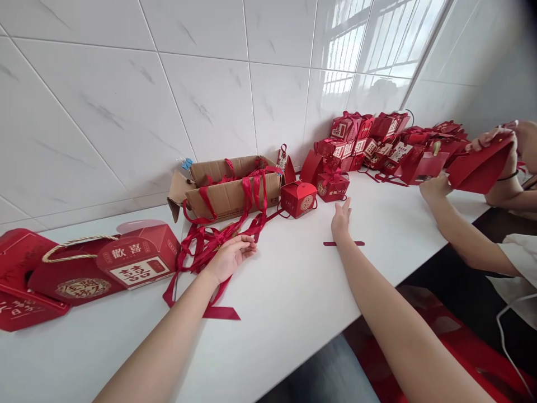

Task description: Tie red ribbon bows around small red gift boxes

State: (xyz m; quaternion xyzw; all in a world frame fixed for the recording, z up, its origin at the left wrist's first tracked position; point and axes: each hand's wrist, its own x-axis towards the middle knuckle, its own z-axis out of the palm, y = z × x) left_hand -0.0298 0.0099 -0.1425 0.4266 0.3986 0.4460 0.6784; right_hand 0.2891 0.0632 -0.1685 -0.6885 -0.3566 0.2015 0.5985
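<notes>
My left hand (230,256) is over the white table, palm turned inward and fingers loosely stretched, holding nothing. Beside and beneath it lies a tangle of red ribbons (201,238), one end trailing to the table's front. My right hand (341,221) is stretched out with its fingers extended and nothing in it. Under its wrist lies a flat dark red strip (330,243). Just beyond my hands stand a small red gift box (298,200) with a gold round emblem and another red box (332,186) tied with a ribbon bow.
A cardboard box (235,196) draped with ribbons stands against the tiled wall. Larger red boxes (142,254), one with a rope handle, are at the left. Stacked red boxes (352,140) fill the back right. At right, other people's hands (436,187) handle a red folded box (482,165).
</notes>
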